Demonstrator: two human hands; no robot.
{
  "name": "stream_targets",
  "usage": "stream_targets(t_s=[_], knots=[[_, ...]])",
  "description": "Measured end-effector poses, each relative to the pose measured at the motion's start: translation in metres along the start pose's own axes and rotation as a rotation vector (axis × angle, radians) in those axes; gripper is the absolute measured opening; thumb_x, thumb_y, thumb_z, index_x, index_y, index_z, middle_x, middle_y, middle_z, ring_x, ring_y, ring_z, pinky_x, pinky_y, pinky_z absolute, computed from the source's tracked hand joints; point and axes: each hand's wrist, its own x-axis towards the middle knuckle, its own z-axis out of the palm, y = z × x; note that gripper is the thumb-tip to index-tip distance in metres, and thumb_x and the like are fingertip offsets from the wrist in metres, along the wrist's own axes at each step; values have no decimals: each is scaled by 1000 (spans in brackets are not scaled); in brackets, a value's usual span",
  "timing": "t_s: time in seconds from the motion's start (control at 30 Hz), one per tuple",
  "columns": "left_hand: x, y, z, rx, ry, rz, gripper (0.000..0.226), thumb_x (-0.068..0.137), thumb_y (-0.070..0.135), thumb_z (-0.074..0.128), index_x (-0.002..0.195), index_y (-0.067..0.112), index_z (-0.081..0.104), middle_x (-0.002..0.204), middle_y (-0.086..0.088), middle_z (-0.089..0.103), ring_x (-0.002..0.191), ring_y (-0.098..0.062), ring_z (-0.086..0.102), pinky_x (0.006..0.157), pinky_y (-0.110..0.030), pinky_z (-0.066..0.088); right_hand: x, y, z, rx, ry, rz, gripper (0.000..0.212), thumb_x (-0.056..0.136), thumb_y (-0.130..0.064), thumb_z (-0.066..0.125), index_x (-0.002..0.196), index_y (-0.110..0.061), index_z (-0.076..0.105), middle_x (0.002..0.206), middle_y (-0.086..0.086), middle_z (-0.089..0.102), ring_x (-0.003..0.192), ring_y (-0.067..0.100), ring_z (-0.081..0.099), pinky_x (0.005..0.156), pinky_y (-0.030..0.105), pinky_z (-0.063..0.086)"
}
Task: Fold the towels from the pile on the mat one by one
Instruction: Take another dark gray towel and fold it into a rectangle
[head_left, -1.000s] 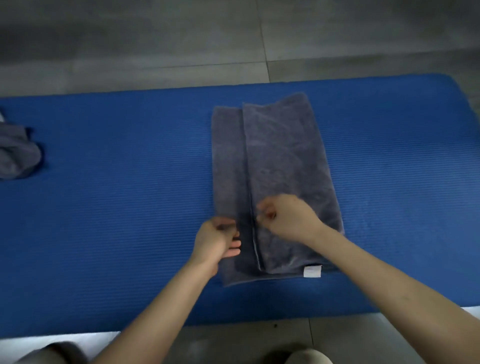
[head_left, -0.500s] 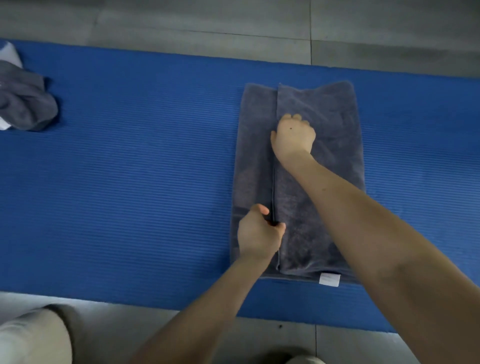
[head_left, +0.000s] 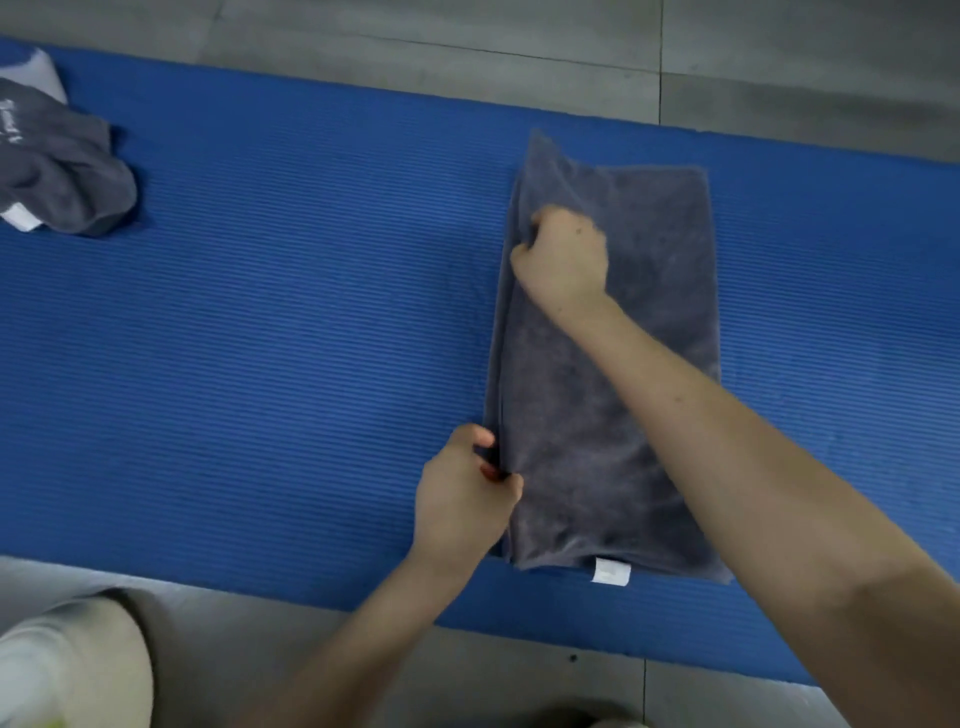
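Fingers (head_left: 479, 435) of left hand (head_left: 460, 504) and right hand (head_left: 563, 257) pinch the grey towel (head_left: 597, 415) at its left edge.

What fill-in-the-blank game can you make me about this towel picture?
1. The grey towel lies on a ____ mat.
2. The left hand and the right hand both grip the towel's ____ edge.
3. The label at the towel's near edge is ____.
Missing words: blue; left; white.

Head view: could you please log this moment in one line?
grey towel folded on blue mat | left hand pinches near-left edge | right hand grips far-left edge | towel pile left
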Motion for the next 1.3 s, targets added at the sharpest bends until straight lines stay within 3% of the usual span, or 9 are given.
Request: stream_targets(t_s=[0.07,0.2,0.37,0.47,0.77,0.9,1.03,1.17,1.3], knots=[[0,-13,1,111,12,-35,42,82,24,68,118,21,46,95,7,55,77,-4,48,57,-9,33,-10,0,18,-9,-117,-63,18,91,-20,51,96,-7,62,95,8,65,89,24,61,65,27,38],[-8,-22,11,117,24,-37,58,81,29,69,129,19,37,120,2,44,82,-4,43,55,-7,32,-27,35,6,39,60,-99,26,92,-16,49,111,-7,64,107,12,67,97,28,62,79,32,45],[-4,-20,5,70,-84,-18,52,76,11,67,119,20,40,79,3,60,71,-11,58,61,-21,44,-51,114,-25,-117,177,-152,40,75,-7,43,103,-9,71,101,14,69,91,37,63,77,36,49],[18,-23,-40,190,-92,-4,54,68,6,68,114,22,47,74,-3,62,68,-21,57,61,-29,40,-71,142,-41,-211,137,-262,50,61,-5,38,98,-10,72,96,9,70,85,36,63,71,36,51],[115,-21,-168,981,450,264,48,70,-7,59,117,1,56,102,-28,57,97,-47,51,79,-50,43,-90,140,-21,-513,-76,-580,68,45,-2,73,112,-10,67,118,15,63,110,35,57,98,51,40],[81,-21,-119,946,238,648,29,76,19,61,103,7,65,92,-18,59,85,-40,57,74,-47,52,-74,143,-15,-580,2,-639,48,60,-11,71,108,-12,69,108,12,67,97,34,63,95,54,42],[33,-52,-74,1021,-36,788,50,75,55,51,107,20,65,89,-3,58,80,-25,60,55,-35,56,-72,153,-19,-614,55,-666,31,69,-5,71,99,-13,71,86,5,69,73,28,63,78,40,48],[28,-64,-74,1169,-69,824,70,52,44,84,115,21,63,96,-5,59,82,-23,61,52,-33,55,-106,157,-30,-634,92,-689,28,77,-6,43,85,-11,69,65,1,58,55,25,53,70,38,37],[34,-63,-84,1235,-50,940,71,43,23,88,111,17,67,94,-9,62,80,-25,62,56,-35,56,-191,178,-34,-623,56,-705,35,74,-9,38,90,-5,69,67,6,56,54,26,52,67,37,29]])
